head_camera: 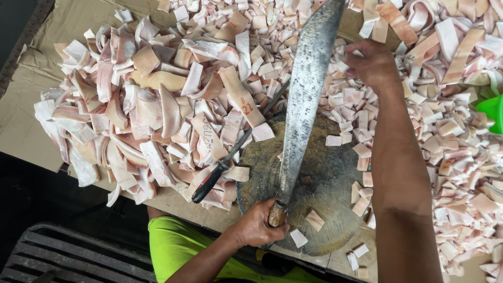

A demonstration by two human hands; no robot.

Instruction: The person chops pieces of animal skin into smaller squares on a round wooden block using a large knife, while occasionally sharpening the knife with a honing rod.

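- The left hand (257, 226) is closed tight around the wooden handle (277, 214) of a big knife (306, 91). The long grey blade is pointed away from the fingers, up over the round chopping block (325, 194).
- The right hand (373, 64) is laid on the cut pieces (456, 131) far past the block. Its fingers are bent down among them; whether a piece is gripped cannot be told.
- The knife is judged to be heavy and stiff, with a sharp edge. It is best held by the handle only, close to the blade.
- The pale pink strips (157, 105) beside the knife hand look soft, bendy and maybe slippery, so a firm pinch would be needed.
- A thin rod with a black handle (209, 181) is lying half under the strips, near the knife hand.
- A few small pieces are left on the block, close to the knife handle.
- The blade tip is cut off by the top edge. The green thing (492, 110) at the side is only partly seen. The right fingertips are hidden.
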